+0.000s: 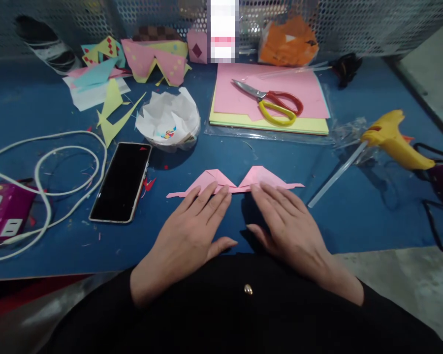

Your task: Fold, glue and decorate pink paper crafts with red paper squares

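A folded pink paper piece [258, 176] with two peaks and thin strips at both ends lies on the blue table [206, 160] in front of me. My left hand [192, 226] rests flat with its fingertips on the left half of the paper. On the right half lie the fingertips of my right hand [291, 223], its fingers stretched out too. Both thumbs point inward, apart from each other. Neither hand grasps anything. The paper's lower edge is partly hidden beneath the fingers.
Left are a black phone [121, 182], a white cable [46, 196] and a paper-lined bowl [170, 120]. Scissors [260, 96] lie on pink sheets [225, 93] behind. A yellow glue gun [391, 137] with a clear stick is right. Paper glasses [166, 59] stand at the back.
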{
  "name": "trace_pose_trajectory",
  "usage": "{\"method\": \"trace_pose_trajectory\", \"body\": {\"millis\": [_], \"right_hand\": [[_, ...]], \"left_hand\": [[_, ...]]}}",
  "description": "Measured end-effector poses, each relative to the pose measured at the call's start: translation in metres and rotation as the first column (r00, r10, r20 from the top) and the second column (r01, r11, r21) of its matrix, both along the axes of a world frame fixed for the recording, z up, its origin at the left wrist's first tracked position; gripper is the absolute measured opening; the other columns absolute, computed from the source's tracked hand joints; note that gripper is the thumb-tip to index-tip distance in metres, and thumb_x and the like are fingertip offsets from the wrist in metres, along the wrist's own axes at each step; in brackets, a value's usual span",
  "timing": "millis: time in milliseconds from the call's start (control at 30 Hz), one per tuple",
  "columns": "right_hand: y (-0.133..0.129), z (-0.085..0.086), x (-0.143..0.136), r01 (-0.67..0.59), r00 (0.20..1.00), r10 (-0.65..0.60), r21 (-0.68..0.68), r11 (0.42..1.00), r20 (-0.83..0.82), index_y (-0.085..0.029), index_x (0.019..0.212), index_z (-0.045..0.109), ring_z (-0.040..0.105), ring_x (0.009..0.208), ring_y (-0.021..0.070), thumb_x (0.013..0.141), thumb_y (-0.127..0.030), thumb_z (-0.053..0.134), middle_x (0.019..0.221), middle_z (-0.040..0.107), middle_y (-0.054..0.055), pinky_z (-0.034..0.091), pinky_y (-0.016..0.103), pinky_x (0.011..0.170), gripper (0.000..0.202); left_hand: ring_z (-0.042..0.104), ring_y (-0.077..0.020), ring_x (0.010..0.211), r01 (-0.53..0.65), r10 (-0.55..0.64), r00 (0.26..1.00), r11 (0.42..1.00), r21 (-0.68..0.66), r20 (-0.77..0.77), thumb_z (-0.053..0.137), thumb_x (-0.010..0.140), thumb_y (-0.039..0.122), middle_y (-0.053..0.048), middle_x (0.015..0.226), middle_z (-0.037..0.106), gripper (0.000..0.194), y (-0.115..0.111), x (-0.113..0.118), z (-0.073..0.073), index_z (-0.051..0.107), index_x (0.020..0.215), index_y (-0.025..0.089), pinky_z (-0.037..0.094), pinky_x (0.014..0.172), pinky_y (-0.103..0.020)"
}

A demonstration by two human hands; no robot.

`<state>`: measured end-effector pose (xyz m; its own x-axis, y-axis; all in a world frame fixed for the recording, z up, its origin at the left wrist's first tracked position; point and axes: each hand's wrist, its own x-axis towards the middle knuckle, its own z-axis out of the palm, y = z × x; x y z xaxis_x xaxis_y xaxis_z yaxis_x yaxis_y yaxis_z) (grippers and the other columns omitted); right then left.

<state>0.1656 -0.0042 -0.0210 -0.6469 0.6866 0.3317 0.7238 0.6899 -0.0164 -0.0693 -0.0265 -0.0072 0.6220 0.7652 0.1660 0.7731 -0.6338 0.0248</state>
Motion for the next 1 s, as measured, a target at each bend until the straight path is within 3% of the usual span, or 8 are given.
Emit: {"method": "trace_pose_trajectory", "body": {"millis": [233,467,700,800,1000], "right_hand": [[0.004,0.0,-0.016,-0.136,0.99,0.137,-0.051,0.989,0.024,0.003,0.139,0.052,0.055,0.134,0.0289,0.101,-0.041,0.046,0.143,0.058,0.019,0.043,0.044,0.114,0.059],[-0.004,-0.001,-0.002,0.057,0.998,-0.057,-0.002,0.998,0.04,0.005,0.136,0.053,0.059,0.129,0.0288,0.101,-0.038,0.046,0.136,0.063,0.022,0.046,0.043,0.111,0.056],[-0.006,-0.002,0.011,0.286,0.946,-0.298,0.103,0.953,0.132,0.006,0.136,0.052,0.065,0.12,0.0341,0.1,-0.035,0.047,0.127,0.067,0.028,0.048,0.048,0.105,0.054],[-0.003,-0.001,0.013,0.28,0.935,-0.306,0.157,0.947,0.18,0.007,0.13,0.056,0.069,0.113,0.0339,0.099,-0.029,0.047,0.12,0.07,0.028,0.05,0.047,0.103,0.049],[0.007,0.014,0.017,0.171,0.946,-0.206,0.152,0.973,0.252,0.003,0.12,0.063,0.071,0.102,0.0308,0.097,-0.023,0.05,0.112,0.074,0.022,0.047,0.048,0.102,0.037]], "left_hand": [[0.046,-0.0326,0.14,0.008,-0.008,1.0,1.0,-0.014,0.014,0.035,0.102,0.056,-0.019,0.151,0.05,0.071,0.001,0.004,-0.009,0.049,0.143,0.0,0.037,0.116,-0.046],[0.048,-0.0353,0.138,0.023,-0.023,0.999,1.0,-0.004,0.032,0.042,0.1,0.054,-0.022,0.149,0.052,0.07,0.002,0.004,-0.008,0.049,0.141,-0.002,0.042,0.112,-0.05],[0.051,-0.0332,0.137,0.018,-0.019,1.0,1.0,0.025,0.025,0.035,0.101,0.057,-0.019,0.149,0.052,0.07,0.003,0.004,-0.008,0.051,0.141,0.001,0.044,0.109,-0.049],[0.055,-0.0334,0.132,-0.031,0.029,0.999,0.998,0.047,0.035,0.035,0.102,0.056,-0.02,0.144,0.057,0.069,-0.001,-0.004,-0.007,0.054,0.138,0.001,0.046,0.106,-0.049],[0.058,-0.037,0.129,-0.22,0.222,0.975,0.973,0.071,-0.019,0.03,0.103,0.053,-0.02,0.139,0.061,0.066,-0.015,-0.04,-0.002,0.058,0.136,0.002,0.047,0.102,-0.055]]}}
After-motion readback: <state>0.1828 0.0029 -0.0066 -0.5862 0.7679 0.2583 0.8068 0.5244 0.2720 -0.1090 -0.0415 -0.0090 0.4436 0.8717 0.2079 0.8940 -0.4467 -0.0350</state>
